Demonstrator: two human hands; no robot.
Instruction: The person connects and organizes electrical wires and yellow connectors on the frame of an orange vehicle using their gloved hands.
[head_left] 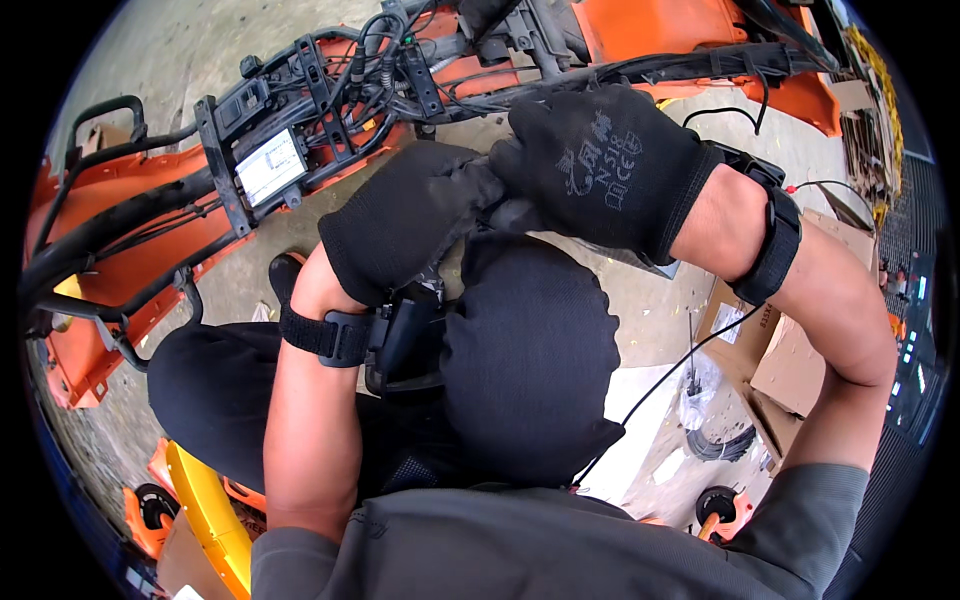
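Observation:
My left hand (405, 215) and my right hand (610, 165), both in black knit gloves, meet in front of my raised knee. The fingers of each are curled closed, and their tips come together. Whatever lies between them is hidden by the gloves. Just beyond the hands runs the black tubular frame (224, 172) of an orange vehicle. A tangle of black wires (375, 70) and connectors sits on that frame, beyond my left hand. A silver box (270, 167) with a label is fixed among the bars to the left.
Orange body panels (655, 32) flank the frame. Cardboard boxes (790, 370) and a coil of black cable (722, 445) lie on the floor at right. A yellow panel (208, 515) stands at lower left. A thin black cable (680, 362) runs past my right arm.

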